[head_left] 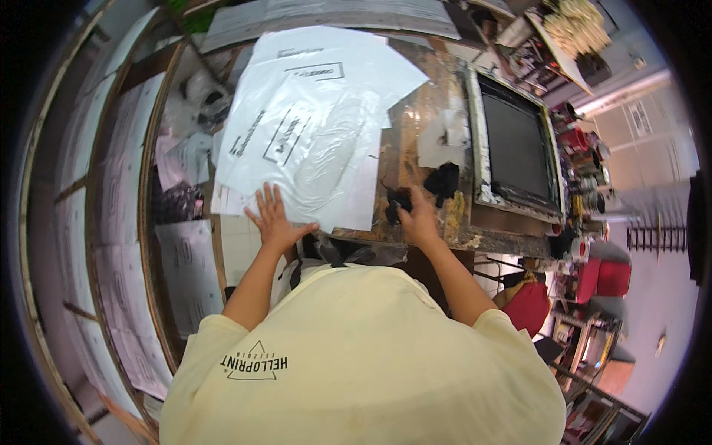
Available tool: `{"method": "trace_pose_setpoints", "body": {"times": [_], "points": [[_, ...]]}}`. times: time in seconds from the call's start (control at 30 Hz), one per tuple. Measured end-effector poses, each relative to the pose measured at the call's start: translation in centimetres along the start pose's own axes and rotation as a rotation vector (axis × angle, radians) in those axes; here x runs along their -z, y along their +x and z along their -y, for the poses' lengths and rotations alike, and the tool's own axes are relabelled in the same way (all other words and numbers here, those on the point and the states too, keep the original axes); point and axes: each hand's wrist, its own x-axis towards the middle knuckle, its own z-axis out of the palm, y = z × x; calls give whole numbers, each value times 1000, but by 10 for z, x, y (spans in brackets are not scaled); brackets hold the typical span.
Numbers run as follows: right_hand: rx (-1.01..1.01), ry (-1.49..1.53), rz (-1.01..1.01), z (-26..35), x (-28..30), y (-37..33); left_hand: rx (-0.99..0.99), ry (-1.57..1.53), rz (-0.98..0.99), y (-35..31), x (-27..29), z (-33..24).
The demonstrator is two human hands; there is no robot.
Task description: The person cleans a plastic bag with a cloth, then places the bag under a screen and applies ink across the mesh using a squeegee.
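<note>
A loose stack of white printed sheets (326,148), glossy like plastic on top, covers the left part of the worktable (406,141). My left hand (276,221) rests open on the stack's near left edge, fingers spread. Just right of the stack, my right hand (421,222) is closed on a crumpled black rag (397,202) at the stained tabletop; its fingertips are partly hidden. Beyond that hand lies a second black rag (443,182). To the right sits a screen-printing frame (477,141) with a dark mesh and a light, ink-smeared border.
Racks with white sheets (130,259) line the left side. A smaller white piece of paper (443,137) lies beside the frame. Several ink tins (575,141) stand past the frame. A red chair (614,278) is at the right, and more printed sheets (334,18) lie behind the table.
</note>
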Motion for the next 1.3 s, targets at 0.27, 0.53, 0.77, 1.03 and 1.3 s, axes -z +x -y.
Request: {"method": "trace_pose_setpoints", "body": {"times": [0.27,0.53,0.77,1.03,1.3], "points": [[676,-97,375,54,-149,38,25,-43,36,-1,8,2],[874,-461,465,52,-146,18,17,-30,58,2,8,4],[836,-210,554,2,-148,89,21,-76,55,1,9,7],[473,-408,38,-23,-134,243,-11,-71,-7,3,2,10],[775,-118,434,17,-151,26,0,-59,30,5,3,7]]}}
